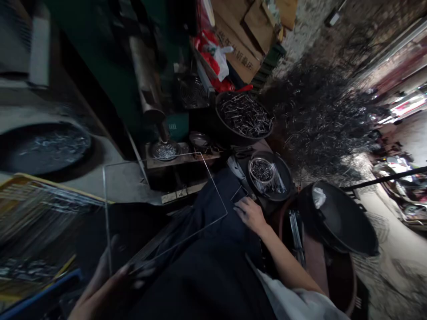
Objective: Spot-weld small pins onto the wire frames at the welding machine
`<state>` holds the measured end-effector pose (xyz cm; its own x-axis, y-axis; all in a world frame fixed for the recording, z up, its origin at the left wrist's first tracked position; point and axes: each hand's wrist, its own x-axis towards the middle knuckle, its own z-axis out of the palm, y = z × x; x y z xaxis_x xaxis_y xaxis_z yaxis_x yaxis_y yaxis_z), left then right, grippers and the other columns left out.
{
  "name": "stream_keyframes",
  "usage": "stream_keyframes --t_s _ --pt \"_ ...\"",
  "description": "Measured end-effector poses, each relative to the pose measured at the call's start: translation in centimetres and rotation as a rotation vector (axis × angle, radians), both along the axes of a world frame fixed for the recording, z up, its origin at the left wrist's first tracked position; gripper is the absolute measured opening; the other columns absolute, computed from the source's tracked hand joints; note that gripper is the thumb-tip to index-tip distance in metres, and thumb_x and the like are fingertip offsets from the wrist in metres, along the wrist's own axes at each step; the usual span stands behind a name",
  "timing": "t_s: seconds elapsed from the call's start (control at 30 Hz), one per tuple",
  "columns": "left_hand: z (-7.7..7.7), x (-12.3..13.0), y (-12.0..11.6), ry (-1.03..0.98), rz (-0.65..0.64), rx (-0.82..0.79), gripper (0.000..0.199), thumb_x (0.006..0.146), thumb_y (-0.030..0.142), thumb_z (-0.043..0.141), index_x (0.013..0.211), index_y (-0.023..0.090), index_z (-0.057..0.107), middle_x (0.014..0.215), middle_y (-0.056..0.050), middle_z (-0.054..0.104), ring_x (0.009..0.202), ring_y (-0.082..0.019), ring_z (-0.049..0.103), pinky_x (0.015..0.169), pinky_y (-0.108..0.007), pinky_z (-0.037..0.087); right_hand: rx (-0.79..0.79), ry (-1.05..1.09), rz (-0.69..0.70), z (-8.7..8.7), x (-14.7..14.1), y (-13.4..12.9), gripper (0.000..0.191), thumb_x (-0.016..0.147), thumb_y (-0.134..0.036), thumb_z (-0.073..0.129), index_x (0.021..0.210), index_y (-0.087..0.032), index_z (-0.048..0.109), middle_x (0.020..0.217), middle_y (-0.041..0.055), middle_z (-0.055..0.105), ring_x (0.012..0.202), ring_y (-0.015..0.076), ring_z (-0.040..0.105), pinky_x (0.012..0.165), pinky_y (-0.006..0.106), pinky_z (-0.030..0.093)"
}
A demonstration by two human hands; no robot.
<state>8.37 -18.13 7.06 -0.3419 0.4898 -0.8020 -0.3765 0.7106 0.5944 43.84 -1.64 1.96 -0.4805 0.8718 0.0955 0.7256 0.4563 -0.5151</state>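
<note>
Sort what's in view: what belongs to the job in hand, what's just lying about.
Likely in the job:
rectangular wire frame, held in the left hand
small bent wire, at the right hand
yellow crate of metal pieces, near the left hand

Apparently just lying about:
lettered cardboard
red plastic bag
crumpled white plastic in the tilted black basin

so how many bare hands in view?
2. Left hand, lower left and blurred, holding a large wire frame; right hand, right of centre, by a small bent wire. Dim, blurred background could hide others.
</note>
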Motion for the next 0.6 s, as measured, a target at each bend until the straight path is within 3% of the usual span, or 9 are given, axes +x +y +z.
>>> stream_keyframes --t_s 0.1,0.2,0.27,0.37,0.47,0.6 --pt "-0.7 -0.1 0.2 -0.043 -0.026 0.04 0.104 0.053 0.054 0.088 0.142 0.058 0.035 0.084 0.007 0.078 0.072 -0.028 0.074 0.051 -0.029 0.058 0.014 0.003 -0.072 -0.9 0.8 -0.1 0.024 0.093 -0.042 0.061 0.113 -0.032 0.069 0.109 0.0089 0.064 0.104 0.0261 0.061 0.091 0.039 0.051" --pt "-1.6 -0.1 0.0 -0.12 -0.054 0.128 0.111 0.059 0.05 0.087 0.15 0.052 0.023 0.08 0.004 0.077 0.065 -0.024 0.072 0.051 -0.027 0.056 0.057 0.019 -0.299 -1.6 1.7 2.9 0.044 0.085 -0.053 0.067 0.118 -0.024 0.066 0.117 0.0137 0.061 0.111 0.0302 0.059 0.094 0.044 0.049" --pt "-2.4 0.2 -0.7 -0.208 -0.058 0.205 0.112 0.065 0.047 0.085 0.153 0.049 0.015 0.082 0.002 0.077 0.066 -0.024 0.072 0.057 -0.029 0.058 -0.019 0.042 -0.383 -2.3 2.1 5.0 0.05 0.08 -0.058 0.068 0.112 -0.02 0.067 0.105 0.0134 0.066 0.099 0.0304 0.063 0.086 0.045 0.052" --pt "-3.5 0.8 -2.0 -0.279 -0.003 0.294 0.115 0.07 0.041 0.085 0.156 0.04 0.009 0.086 -0.003 0.076 0.073 -0.025 0.073 0.065 -0.031 0.059 -0.159 0.064 -0.375 -3.0 2.4 7.1 0.045 0.074 -0.061 0.069 0.093 -0.02 0.07 0.078 0.006 0.068 0.073 0.0251 0.064 0.069 0.037 0.052" --pt "-3.9 1.3 -3.0 -0.302 0.049 0.341 0.115 0.072 0.031 0.084 0.157 0.036 0.008 0.089 -0.005 0.076 0.074 -0.023 0.072 0.067 -0.029 0.059 -0.252 0.175 -0.348 -2.2 2.8 7.7 0.038 0.073 -0.058 0.073 0.081 -0.021 0.071 0.071 0.0032 0.068 0.066 0.0207 0.062 0.062 0.031 0.049" --pt "-4.4 1.6 -3.1 -0.382 0.034 0.428 0.108 0.079 0.023 0.079 0.157 0.036 0.006 0.084 -0.004 0.075 0.073 -0.022 0.073 0.066 -0.027 0.058 -0.383 0.544 -0.412 0.9 2.8 8.1 0.032 0.072 -0.051 0.078 0.078 -0.02 0.069 0.065 -0.003 0.062 0.057 0.0129 0.057 0.054 0.024 0.048"
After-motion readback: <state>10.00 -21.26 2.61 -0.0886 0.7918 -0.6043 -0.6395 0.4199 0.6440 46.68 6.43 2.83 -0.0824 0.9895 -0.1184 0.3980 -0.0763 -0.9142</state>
